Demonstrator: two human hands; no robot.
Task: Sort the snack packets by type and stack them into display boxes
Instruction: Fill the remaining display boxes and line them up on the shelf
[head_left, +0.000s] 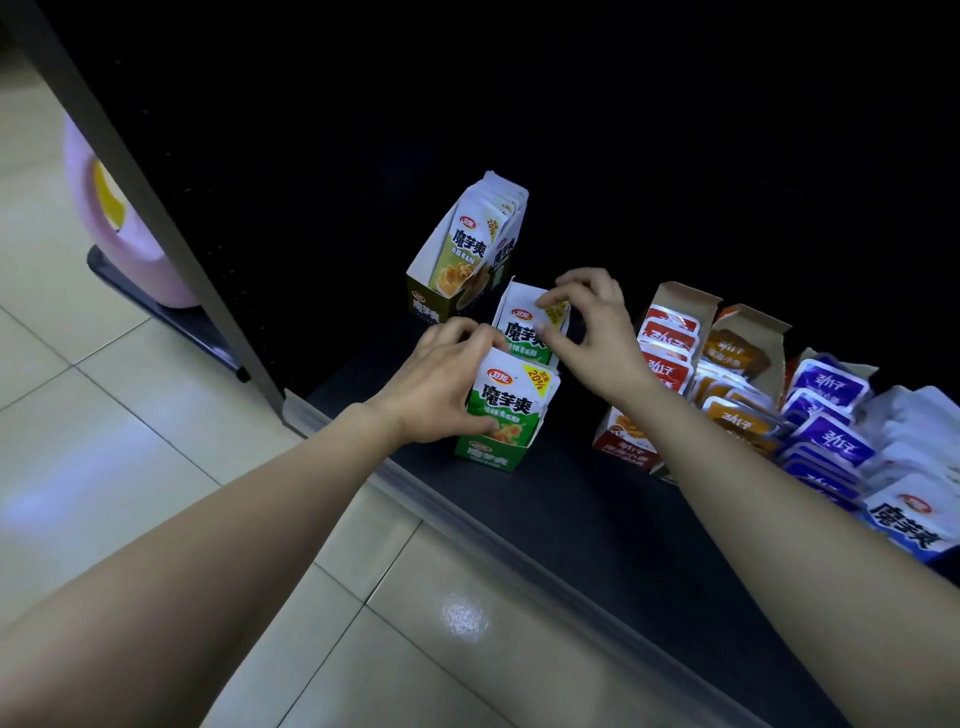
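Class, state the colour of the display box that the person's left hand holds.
Green, with white lettering: the display box shows best in the head view.

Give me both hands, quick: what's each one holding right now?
Left hand: gripping the front green packet in the green display box.
Right hand: pinching the top of the rear green packet.

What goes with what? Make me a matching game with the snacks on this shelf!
Things
1. green packets
2. olive box
3. red box
4. purple packets

Places
A. furthest back on the shelf
B. between the orange packets and the white packets
C. held by the left hand and the right hand
D. just right of the right wrist

Pairs: 1-C, 2-A, 3-D, 4-B
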